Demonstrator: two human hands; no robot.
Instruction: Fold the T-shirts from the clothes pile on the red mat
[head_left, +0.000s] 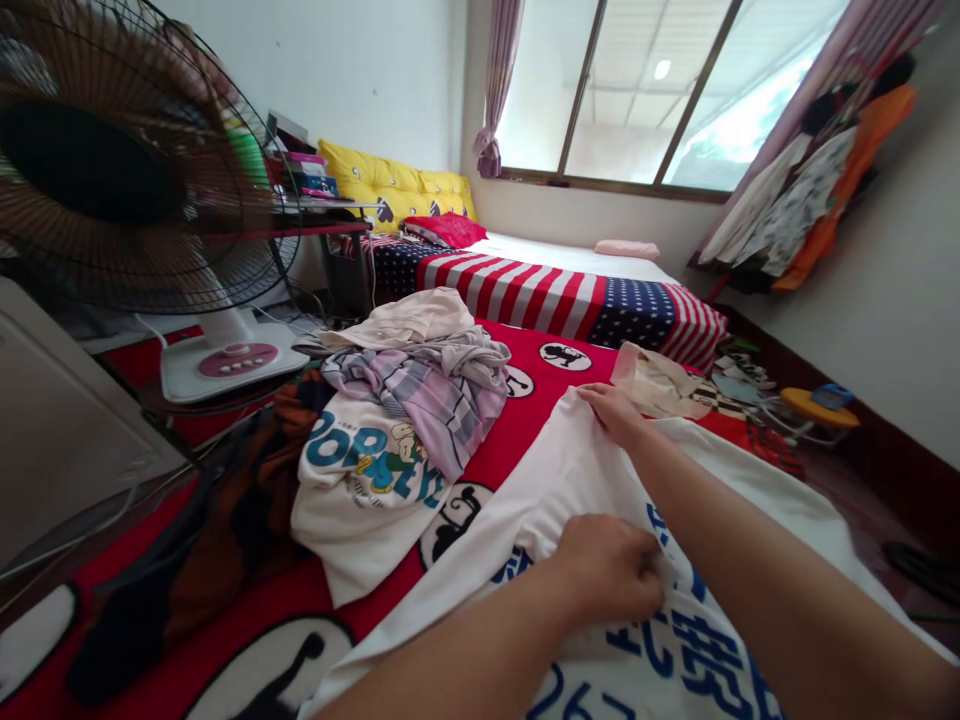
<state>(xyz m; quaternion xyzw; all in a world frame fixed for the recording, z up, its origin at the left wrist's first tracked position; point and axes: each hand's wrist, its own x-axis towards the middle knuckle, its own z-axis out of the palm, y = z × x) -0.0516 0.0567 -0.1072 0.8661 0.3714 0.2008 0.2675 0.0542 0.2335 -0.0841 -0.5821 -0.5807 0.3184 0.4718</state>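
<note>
Head view: white shirt (555,480) with blue print lay spread on the red blanket (536,395), lower centre to lower right of frame. Left hand (611,568) was clenched, pinching a fold of the shirt just beside the print. Right hand (616,410) was at the shirt's far edge, fingers closed on the fabric. Clothes pile (409,400) lay left of the shirt at frame centre, clear of both hands. Fan (120,170) stood upper left, its base near the pile. Bed (570,295) with flag cover sat behind, below the window (645,90). Hung clothes (817,190) upper right.
</note>
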